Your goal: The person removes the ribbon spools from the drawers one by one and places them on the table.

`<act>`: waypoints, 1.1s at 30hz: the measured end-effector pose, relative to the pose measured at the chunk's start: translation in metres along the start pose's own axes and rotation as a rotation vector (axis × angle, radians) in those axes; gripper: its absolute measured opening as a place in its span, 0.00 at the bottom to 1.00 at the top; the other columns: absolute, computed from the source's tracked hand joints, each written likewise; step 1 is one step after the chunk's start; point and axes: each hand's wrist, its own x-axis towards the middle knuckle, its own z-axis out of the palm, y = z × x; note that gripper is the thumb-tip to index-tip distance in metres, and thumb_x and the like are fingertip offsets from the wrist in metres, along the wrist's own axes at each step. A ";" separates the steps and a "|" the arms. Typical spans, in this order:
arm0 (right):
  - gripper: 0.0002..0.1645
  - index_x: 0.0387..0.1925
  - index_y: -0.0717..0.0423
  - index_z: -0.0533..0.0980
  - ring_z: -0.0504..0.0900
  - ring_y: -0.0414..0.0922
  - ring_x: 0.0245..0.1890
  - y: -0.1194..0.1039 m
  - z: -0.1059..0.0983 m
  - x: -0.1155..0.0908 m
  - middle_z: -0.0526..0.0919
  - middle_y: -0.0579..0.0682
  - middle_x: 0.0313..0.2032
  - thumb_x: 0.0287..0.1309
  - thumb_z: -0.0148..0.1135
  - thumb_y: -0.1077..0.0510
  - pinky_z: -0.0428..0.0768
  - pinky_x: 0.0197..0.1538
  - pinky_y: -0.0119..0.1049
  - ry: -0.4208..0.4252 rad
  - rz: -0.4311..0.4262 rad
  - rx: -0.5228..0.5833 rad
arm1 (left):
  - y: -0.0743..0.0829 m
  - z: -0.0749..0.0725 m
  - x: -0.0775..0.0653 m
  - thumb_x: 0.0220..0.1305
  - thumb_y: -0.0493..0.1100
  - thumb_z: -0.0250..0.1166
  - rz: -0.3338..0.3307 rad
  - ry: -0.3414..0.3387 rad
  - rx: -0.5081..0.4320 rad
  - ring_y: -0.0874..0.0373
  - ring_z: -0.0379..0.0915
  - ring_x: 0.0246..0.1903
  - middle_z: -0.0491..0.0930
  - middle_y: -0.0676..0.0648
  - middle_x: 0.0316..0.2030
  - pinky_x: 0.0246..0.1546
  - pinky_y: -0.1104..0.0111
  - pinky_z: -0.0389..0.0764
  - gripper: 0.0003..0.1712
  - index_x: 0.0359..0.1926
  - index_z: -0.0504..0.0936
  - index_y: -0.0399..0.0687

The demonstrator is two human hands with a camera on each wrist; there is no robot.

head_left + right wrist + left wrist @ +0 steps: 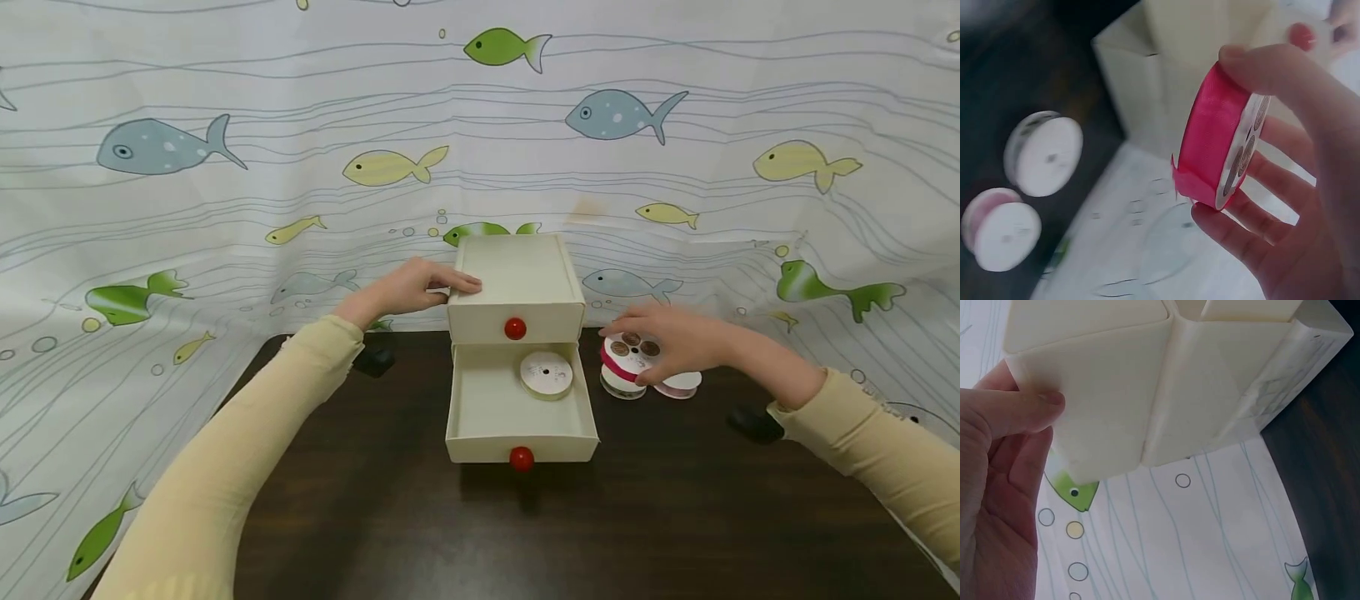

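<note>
In the head view a cream two-drawer box (517, 267) with red knobs stands in the middle, its upper drawer closed and its lower drawer (480, 408) pulled out. A spool of pale ribbon (546, 375) lies inside that lower drawer. My left hand (412, 289) holds the box by its top left edge, fingers over the top and thumb (1035, 412) against the side. To the right of the box, my right hand (678, 337) grips a spool of pink ribbon (1216, 137) by its rims between thumb and fingers, raised above the other spools.
Two more ribbon spools lie on the dark table right of the box: a white one (1050, 156) and a pink-and-white one (1007, 231). A fish-patterned curtain (495, 108) hangs behind and around the sides of the table (600, 533).
</note>
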 end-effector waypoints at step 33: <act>0.48 0.63 0.51 0.73 0.72 0.57 0.62 0.029 0.116 -0.020 0.74 0.51 0.59 0.36 0.82 0.59 0.43 0.69 0.78 -0.220 0.080 0.190 | -0.002 0.004 -0.002 0.65 0.27 0.56 -0.010 0.038 -0.033 0.52 0.72 0.66 0.79 0.50 0.63 0.35 0.68 0.69 0.27 0.60 0.82 0.55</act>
